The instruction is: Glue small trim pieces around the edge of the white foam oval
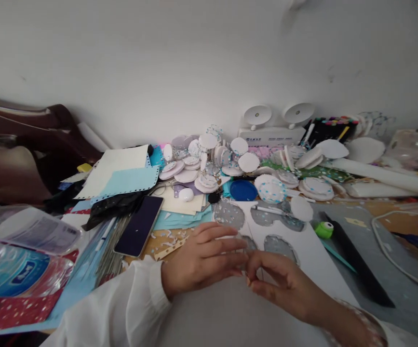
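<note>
Left hand (201, 260), cuffed in a white sleeve (122, 308), laid palm-down with fingers spread, grip released, fingertips meeting those of the right hand (284, 284). Right grip pinched on something small and hidden between thumb and forefinger; cannot tell what. Both hands low over the white paper sheet with round cut-out holes (313, 246), spread at the near edge of the cluttered table (404, 289). Just left of the left hand, a black smartphone (139, 225) lying screen-up. Beyond the sheet, a blue round plastic lid (243, 190) and a heap of white paper discs speckled with blue dots (209, 164). Right of the sheet, a small green paper punch (324, 229) beside a long black ruler (357, 260). Against the wall, a white twin-headed lamp unit (272, 125). At far left, clear plastic packaging (24, 231).
</note>
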The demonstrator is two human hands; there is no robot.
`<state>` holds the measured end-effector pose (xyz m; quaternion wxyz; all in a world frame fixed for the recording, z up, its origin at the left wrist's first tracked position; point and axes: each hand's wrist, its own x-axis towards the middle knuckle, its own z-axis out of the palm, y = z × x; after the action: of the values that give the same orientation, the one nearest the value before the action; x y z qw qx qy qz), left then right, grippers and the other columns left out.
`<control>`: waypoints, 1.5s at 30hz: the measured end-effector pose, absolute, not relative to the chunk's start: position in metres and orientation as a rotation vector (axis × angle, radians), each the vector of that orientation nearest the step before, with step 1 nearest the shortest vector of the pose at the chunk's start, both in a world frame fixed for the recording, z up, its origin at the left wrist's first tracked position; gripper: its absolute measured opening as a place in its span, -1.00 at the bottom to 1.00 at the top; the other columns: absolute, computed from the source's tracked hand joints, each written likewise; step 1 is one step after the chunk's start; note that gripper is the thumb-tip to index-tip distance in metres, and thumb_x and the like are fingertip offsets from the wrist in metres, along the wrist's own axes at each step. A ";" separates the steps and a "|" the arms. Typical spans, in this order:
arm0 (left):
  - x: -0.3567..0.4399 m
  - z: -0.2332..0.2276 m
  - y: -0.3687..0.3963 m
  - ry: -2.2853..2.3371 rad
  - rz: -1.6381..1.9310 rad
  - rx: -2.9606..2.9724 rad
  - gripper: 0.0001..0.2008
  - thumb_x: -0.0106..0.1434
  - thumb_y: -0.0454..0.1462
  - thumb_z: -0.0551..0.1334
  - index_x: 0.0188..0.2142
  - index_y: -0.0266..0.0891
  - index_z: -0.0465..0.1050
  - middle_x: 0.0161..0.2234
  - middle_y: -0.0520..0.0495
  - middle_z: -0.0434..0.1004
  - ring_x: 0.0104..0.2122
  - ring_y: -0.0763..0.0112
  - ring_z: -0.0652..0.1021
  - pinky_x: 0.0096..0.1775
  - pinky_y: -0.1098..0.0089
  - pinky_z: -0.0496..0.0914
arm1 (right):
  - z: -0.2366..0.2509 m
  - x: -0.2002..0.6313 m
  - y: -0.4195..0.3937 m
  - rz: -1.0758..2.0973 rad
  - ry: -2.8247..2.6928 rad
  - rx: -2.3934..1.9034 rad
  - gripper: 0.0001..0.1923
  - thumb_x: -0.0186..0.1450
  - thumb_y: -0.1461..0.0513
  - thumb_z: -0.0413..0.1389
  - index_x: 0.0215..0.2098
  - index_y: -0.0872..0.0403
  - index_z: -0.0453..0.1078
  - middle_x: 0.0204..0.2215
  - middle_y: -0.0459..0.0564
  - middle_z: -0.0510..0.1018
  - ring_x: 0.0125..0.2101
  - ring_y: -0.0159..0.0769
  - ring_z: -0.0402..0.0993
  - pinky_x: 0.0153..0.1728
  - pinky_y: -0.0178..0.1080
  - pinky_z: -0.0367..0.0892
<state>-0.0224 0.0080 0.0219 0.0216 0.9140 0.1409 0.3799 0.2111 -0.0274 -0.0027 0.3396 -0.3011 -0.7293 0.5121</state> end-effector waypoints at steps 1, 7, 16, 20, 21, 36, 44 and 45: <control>-0.022 0.023 0.008 0.432 1.175 2.832 -0.82 0.45 -0.22 0.18 -0.03 -0.23 0.44 -0.09 -0.11 0.67 0.12 0.28 0.49 0.20 0.26 0.30 | -0.002 0.211 -0.027 1.344 -1.902 -0.785 -0.77 0.38 0.06 0.13 -0.33 0.03 0.37 -0.41 -0.08 0.51 -0.38 -0.36 0.44 -0.33 -0.33 0.39; -0.022 0.025 0.004 0.449 1.180 2.826 -0.85 0.47 -0.27 0.15 -0.12 -0.25 0.49 -0.19 -0.07 0.68 0.03 0.31 0.53 0.19 0.31 0.30 | 0.000 0.212 -0.028 1.369 -1.926 -0.818 -0.79 0.36 0.09 0.16 -0.33 0.04 0.37 -0.42 -0.10 0.52 -0.39 -0.38 0.43 -0.32 -0.33 0.38; -0.021 0.024 0.001 0.438 1.203 2.797 -0.80 0.49 -0.30 0.09 -0.20 -0.27 0.48 -0.28 -0.07 0.65 -0.03 0.34 0.54 0.19 0.31 0.34 | 0.012 0.208 -0.030 1.269 -1.997 -0.886 -0.87 0.34 0.19 0.16 -0.36 0.03 0.34 -0.44 -0.14 0.50 -0.42 -0.39 0.41 -0.36 -0.33 0.36; -0.019 0.023 0.000 0.404 1.209 2.762 -0.81 0.48 -0.33 0.10 -0.21 -0.31 0.48 -0.29 -0.10 0.62 -0.07 0.32 0.54 0.16 0.32 0.38 | 0.012 0.207 -0.034 1.078 -2.057 -0.890 -0.90 0.32 0.28 0.14 -0.36 0.02 0.31 -0.45 -0.14 0.47 -0.44 -0.39 0.40 -0.39 -0.33 0.35; -0.018 0.023 0.000 0.401 1.210 2.751 -0.81 0.48 -0.34 0.10 -0.21 -0.32 0.47 -0.30 -0.11 0.61 -0.08 0.32 0.54 0.14 0.32 0.39 | 0.012 0.207 -0.035 1.019 -2.069 -0.884 -0.89 0.32 0.30 0.12 -0.36 0.02 0.30 -0.46 -0.14 0.46 -0.44 -0.39 0.40 -0.40 -0.33 0.34; -0.020 0.025 0.000 0.524 1.212 2.583 -0.78 0.50 -0.33 0.06 -0.21 -0.34 0.47 -0.27 -0.16 0.52 -0.05 0.29 0.50 0.08 0.34 0.44 | 0.022 0.207 -0.030 0.985 -1.942 -0.794 -0.88 0.32 0.35 0.12 -0.23 -0.01 0.42 -0.43 -0.17 0.51 -0.40 -0.45 0.46 -0.35 -0.39 0.37; -0.024 0.018 -0.004 0.683 1.200 2.476 -0.66 0.42 -0.19 0.21 0.12 -0.28 0.33 0.07 -0.28 0.45 0.11 0.21 0.45 0.15 0.26 0.37 | 0.020 0.205 -0.032 0.955 -1.958 -0.786 -0.88 0.29 0.37 0.17 -0.29 0.01 0.41 -0.46 -0.19 0.49 -0.42 -0.49 0.41 -0.36 -0.42 0.33; -0.025 0.017 -0.005 0.745 1.210 2.422 -0.57 0.39 -0.16 0.25 0.17 -0.27 0.28 0.13 -0.30 0.39 0.15 0.18 0.42 0.17 0.26 0.34 | 0.020 0.205 -0.032 0.929 -1.961 -0.775 -0.88 0.29 0.37 0.16 -0.29 0.02 0.41 -0.46 -0.19 0.49 -0.42 -0.49 0.41 -0.36 -0.42 0.33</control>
<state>-0.0248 -0.0048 0.0166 0.1661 0.8505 0.2616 0.4250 0.2046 -0.0323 0.0203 0.4066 -0.3072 -0.7776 0.3684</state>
